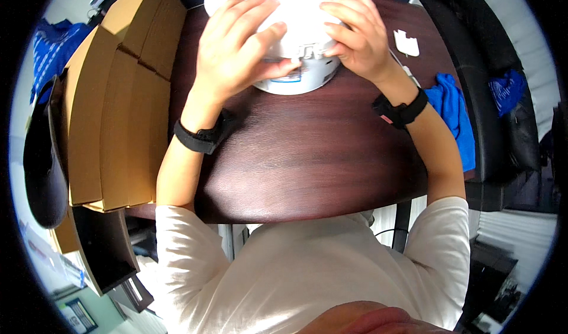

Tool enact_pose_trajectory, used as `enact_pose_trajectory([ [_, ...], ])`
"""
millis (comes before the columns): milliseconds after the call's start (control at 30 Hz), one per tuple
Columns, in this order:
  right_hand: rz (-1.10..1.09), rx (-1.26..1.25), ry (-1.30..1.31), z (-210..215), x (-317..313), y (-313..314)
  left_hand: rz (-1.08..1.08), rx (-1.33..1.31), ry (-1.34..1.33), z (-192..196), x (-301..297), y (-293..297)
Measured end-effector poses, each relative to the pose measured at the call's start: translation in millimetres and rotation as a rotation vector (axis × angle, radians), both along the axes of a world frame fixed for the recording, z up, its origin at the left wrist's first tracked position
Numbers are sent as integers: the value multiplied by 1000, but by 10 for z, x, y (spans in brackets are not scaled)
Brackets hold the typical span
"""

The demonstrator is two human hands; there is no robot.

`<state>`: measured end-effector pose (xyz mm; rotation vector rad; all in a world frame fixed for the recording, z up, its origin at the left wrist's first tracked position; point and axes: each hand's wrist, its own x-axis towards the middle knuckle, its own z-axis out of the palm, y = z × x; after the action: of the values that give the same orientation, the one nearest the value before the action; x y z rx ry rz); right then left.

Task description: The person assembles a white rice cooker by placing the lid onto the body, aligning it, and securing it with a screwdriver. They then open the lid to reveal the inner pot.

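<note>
A white, round lidded container point(290, 85) stands at the far side of the dark wood table. Its pale latch point(310, 50) faces me, and a blue-and-white label sits on the wall below. My left hand point(236, 44) grips the left of the lid, its fingers spread across the top and its thumb down beside the latch. On the right, my right hand point(361, 38) holds the lid edge with bent fingers on top and its thumb by the latch. Glare washes out much of the lid.
Cardboard boxes point(124, 127) line the table's left side. To the right lie a white flat plastic piece point(406, 43), a thin white cord and a blue cloth point(455, 121). Beyond that side is a black sofa point(485, 68). The table's near edge point(307, 218) curves before my torso.
</note>
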<state>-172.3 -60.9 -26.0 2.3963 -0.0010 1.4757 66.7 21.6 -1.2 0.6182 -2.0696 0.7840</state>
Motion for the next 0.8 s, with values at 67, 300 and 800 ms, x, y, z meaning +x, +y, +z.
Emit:
enact_pose_trajectory([
  [67, 1, 13, -13, -19, 9, -7, 1, -11, 3, 0, -8, 1],
  [300, 9, 15, -29, -21, 26, -6, 13, 13, 7, -1, -19, 26],
  [800, 2, 75, 22, 38, -37, 69, -13, 8, 14, -9, -9, 9],
])
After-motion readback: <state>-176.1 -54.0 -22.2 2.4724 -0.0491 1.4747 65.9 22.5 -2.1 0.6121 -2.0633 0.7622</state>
